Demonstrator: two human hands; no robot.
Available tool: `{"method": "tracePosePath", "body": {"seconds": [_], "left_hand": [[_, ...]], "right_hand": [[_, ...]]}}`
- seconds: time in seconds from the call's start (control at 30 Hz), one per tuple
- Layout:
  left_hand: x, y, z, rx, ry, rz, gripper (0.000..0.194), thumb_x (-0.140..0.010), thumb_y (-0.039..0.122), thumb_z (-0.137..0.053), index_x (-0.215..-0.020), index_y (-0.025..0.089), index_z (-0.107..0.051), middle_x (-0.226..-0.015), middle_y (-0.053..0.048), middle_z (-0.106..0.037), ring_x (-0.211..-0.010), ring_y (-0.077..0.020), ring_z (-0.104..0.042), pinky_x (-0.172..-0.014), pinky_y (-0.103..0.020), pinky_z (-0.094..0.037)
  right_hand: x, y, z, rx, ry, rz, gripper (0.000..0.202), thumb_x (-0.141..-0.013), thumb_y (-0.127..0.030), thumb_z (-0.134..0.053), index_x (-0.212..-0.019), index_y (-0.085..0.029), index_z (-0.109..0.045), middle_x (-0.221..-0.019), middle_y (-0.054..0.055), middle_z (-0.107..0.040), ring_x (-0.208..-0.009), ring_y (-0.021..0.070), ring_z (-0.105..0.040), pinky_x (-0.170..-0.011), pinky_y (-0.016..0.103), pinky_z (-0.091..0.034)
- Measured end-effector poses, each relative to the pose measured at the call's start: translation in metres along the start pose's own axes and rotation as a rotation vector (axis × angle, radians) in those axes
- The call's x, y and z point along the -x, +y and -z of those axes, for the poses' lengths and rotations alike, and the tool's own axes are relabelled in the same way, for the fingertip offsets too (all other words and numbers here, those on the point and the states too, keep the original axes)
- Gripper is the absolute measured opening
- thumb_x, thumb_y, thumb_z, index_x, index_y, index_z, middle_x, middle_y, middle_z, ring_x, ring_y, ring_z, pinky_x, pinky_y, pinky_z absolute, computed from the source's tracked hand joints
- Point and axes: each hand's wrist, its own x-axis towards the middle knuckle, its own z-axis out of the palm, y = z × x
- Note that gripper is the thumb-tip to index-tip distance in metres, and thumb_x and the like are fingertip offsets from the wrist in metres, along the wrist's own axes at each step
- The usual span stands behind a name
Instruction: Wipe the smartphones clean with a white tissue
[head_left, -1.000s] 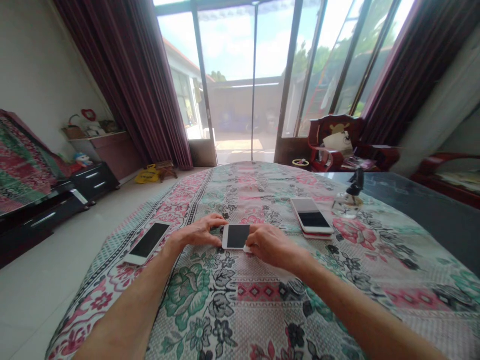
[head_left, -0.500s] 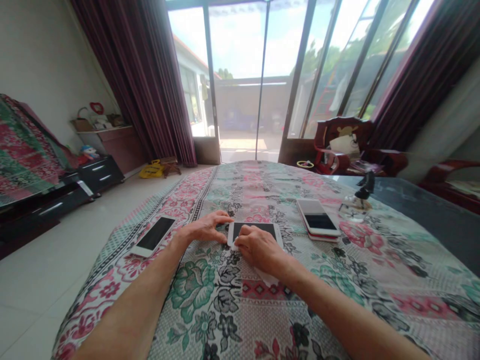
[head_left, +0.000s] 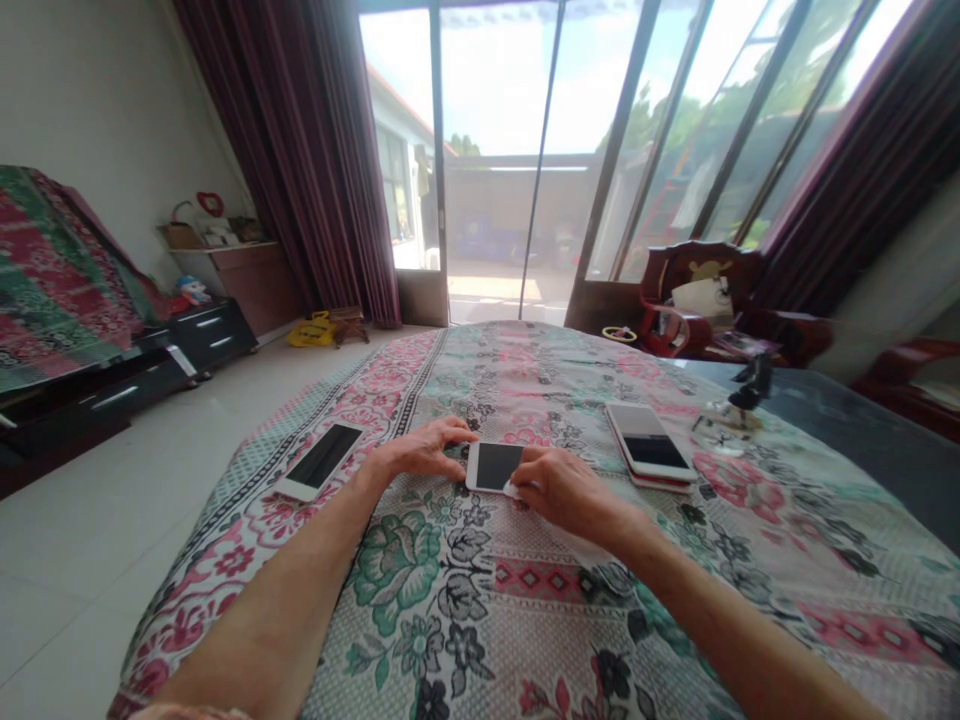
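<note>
A white smartphone (head_left: 495, 466) with a dark screen lies sideways on the patterned tablecloth in front of me. My left hand (head_left: 429, 450) curves around its left end, finger at the far corner and thumb at the near one, gripping it against the table. Closed fingers of my right hand (head_left: 566, 490) pinch a white wipe (head_left: 513, 490) at the phone's near edge. This hand hides the phone's right part. More of the wipe, pale and thin, trails under my right wrist.
Left of my hands lies another white smartphone (head_left: 322, 462). To the right is a stack of phones (head_left: 651, 446), a white one on top. Beyond it stands a clear object with a black top (head_left: 750, 385). The floral tablecloth (head_left: 397, 570) covers the table.
My right hand has slid right along the phone's near edge with the wipe, uncovering more of the screen. The left hand keeps its place at the left end. The view has shifted slightly.
</note>
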Motion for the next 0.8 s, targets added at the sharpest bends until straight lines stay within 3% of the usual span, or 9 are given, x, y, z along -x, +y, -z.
{"method": "tracePosePath", "body": {"seconds": [0.33,0.5,0.63,0.8], "left_hand": [[0.0,-0.008,-0.002,0.001,0.008,-0.034,0.052,-0.069,0.03,-0.072,-0.119,0.028,-0.058,-0.116,-0.002,-0.051,-0.11,-0.0204,-0.049,-0.098,-0.031,-0.037],[0.0,-0.007,-0.002,0.001,-0.002,-0.043,0.049,-0.07,0.034,-0.071,-0.118,0.03,-0.058,-0.115,-0.001,-0.051,-0.108,-0.0198,-0.049,-0.098,-0.031,-0.038],[-0.001,-0.008,-0.001,-0.003,0.004,-0.024,0.051,-0.07,0.033,-0.071,-0.119,0.028,-0.058,-0.117,-0.002,-0.051,-0.109,-0.0203,-0.05,-0.098,-0.031,-0.038],[-0.001,-0.007,-0.002,0.0,0.006,-0.019,0.048,-0.071,0.035,-0.069,-0.118,0.031,-0.059,-0.116,-0.001,-0.052,-0.108,-0.0198,-0.05,-0.096,-0.03,-0.038]], "right_hand": [[-0.014,-0.023,-0.029,-0.031,0.132,0.058,0.023,-0.085,-0.019,-0.048,-0.081,-0.019,-0.071,-0.086,0.004,-0.061,-0.076,0.0124,-0.05,-0.067,0.023,-0.034],[-0.007,-0.011,-0.011,-0.074,0.056,0.025,0.023,-0.079,-0.012,-0.052,-0.08,-0.021,-0.073,-0.092,0.005,-0.064,-0.074,0.0116,-0.053,-0.066,0.023,-0.035],[0.003,0.006,0.007,-0.066,-0.058,-0.049,0.02,-0.075,-0.01,-0.055,-0.072,-0.019,-0.072,-0.075,0.003,-0.066,-0.066,0.011,-0.054,-0.061,0.023,-0.033],[0.005,0.009,0.007,0.026,-0.054,-0.06,0.019,-0.076,-0.012,-0.056,-0.067,-0.019,-0.07,-0.073,0.002,-0.064,-0.061,0.0097,-0.05,-0.058,0.023,-0.03]]}}
